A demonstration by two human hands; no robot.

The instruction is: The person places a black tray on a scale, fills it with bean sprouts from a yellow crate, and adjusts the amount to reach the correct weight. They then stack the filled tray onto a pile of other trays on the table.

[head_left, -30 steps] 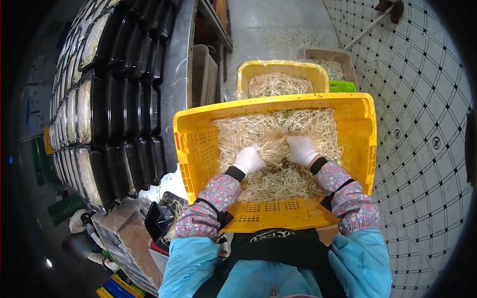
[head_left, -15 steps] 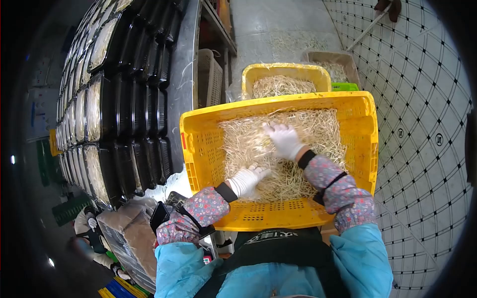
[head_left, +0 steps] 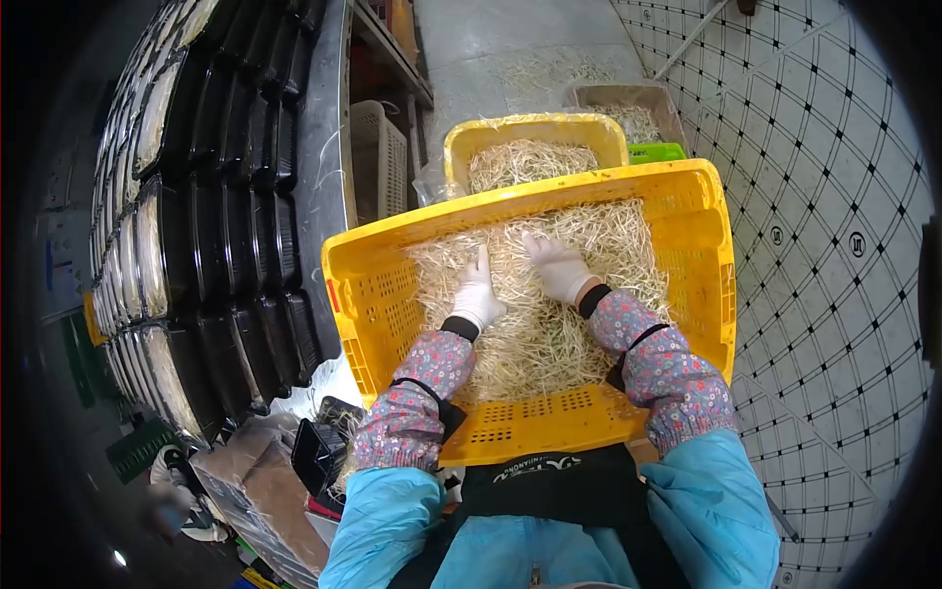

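A heap of pale, thin, straw-like strands (head_left: 549, 344) fills the large yellow perforated crate (head_left: 702, 334) in front of me; some greenish bits show among them. Over the left part of the heap, my left hand (head_left: 478, 296) in a white glove lies on the strands with its fingers stretched forward and the thumb apart. My right hand (head_left: 559, 270), gloved too, rests on the strands near the crate's middle. Its fingers are spread, with the tips partly sunk among the strands. Neither hand visibly lifts a bunch.
Stacked black plastic trays (head_left: 231, 226) with pale contents rise at the left on a metal table (head_left: 319, 128). Beyond the crate stand a smaller yellow bin (head_left: 535, 126) of strands and a grey bin (head_left: 667, 103). Another person (head_left: 182, 496) is at lower left.
My left hand has moved forward over the heap, from the near left to level with the right hand. The right hand has shifted little within the crate. The whole view has shifted slightly.
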